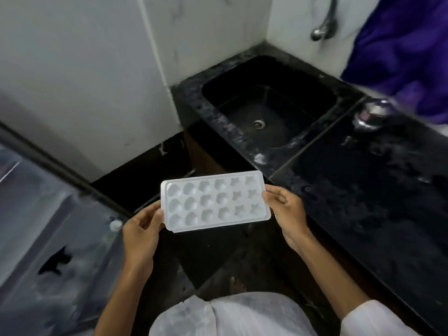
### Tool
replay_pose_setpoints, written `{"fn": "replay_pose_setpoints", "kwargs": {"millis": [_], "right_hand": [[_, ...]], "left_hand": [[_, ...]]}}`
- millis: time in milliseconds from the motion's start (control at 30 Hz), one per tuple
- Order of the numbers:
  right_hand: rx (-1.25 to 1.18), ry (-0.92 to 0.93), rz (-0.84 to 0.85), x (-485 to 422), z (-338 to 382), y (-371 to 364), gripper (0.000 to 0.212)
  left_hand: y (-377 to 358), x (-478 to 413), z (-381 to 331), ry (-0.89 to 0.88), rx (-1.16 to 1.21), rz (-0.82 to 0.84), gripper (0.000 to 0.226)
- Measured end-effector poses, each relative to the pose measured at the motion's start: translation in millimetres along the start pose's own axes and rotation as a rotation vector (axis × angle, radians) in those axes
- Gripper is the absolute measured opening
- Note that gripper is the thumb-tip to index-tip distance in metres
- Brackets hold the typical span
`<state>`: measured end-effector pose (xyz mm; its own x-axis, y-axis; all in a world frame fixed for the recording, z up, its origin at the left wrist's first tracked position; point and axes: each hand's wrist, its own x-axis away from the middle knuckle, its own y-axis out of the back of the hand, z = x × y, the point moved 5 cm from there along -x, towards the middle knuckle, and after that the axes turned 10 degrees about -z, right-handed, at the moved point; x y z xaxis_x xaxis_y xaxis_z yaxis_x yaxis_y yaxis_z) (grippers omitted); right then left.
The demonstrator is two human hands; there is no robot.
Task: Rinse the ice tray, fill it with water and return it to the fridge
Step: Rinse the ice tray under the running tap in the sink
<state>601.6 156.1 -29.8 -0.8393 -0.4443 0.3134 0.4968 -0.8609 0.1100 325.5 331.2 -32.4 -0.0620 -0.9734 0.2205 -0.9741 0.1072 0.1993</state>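
A white plastic ice tray (214, 201) with several shaped cells, which look empty, is held level in mid-air over the dark floor. My left hand (141, 232) grips its left short end and my right hand (288, 212) grips its right short end. Beyond the tray, a black stone sink (268, 105) with a metal drain is sunk into the counter. A metal tap (324, 23) juts from the white wall above the sink's far right corner; no water runs from it.
A black granite counter (378, 190) runs along the right, with a shiny metal object (369, 116) on it near the sink. Purple cloth (407, 49) hangs at the top right. A grey, glossy fridge surface (48, 226) fills the left. White tiled walls stand behind.
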Motion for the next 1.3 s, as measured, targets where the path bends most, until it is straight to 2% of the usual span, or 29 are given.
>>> {"fn": "replay_pose_setpoints", "kwargs": {"millis": [300, 567, 800, 1067, 1300], "right_hand": [[-0.109, -0.034, -0.321, -26.9, 13.9, 79.4, 0.019], [-0.163, -0.047, -0.662, -47.2, 14.0, 111.9, 0.019], [-0.185, -0.099, -0.942, -67.0, 13.1, 131.2, 0.022], [-0.167, -0.157, -1.099, -89.1, 6.2, 170.0, 0.024], [-0.152, -0.170, -1.125, -115.7, 3.6, 210.8, 0.025]], "left_hand": [[-127.7, -22.7, -49.7, -0.035, -0.006, 0.324, 0.025], [-243.9, -60.1, -78.8, -0.064, -0.045, 0.613, 0.022], [-335.5, -66.7, -109.0, -0.123, -0.093, 0.908, 0.033], [-415.4, -51.9, -118.8, -0.071, -0.114, 1.086, 0.031], [-467.1, -32.2, -112.5, -0.027, -0.159, 1.122, 0.028]]}}
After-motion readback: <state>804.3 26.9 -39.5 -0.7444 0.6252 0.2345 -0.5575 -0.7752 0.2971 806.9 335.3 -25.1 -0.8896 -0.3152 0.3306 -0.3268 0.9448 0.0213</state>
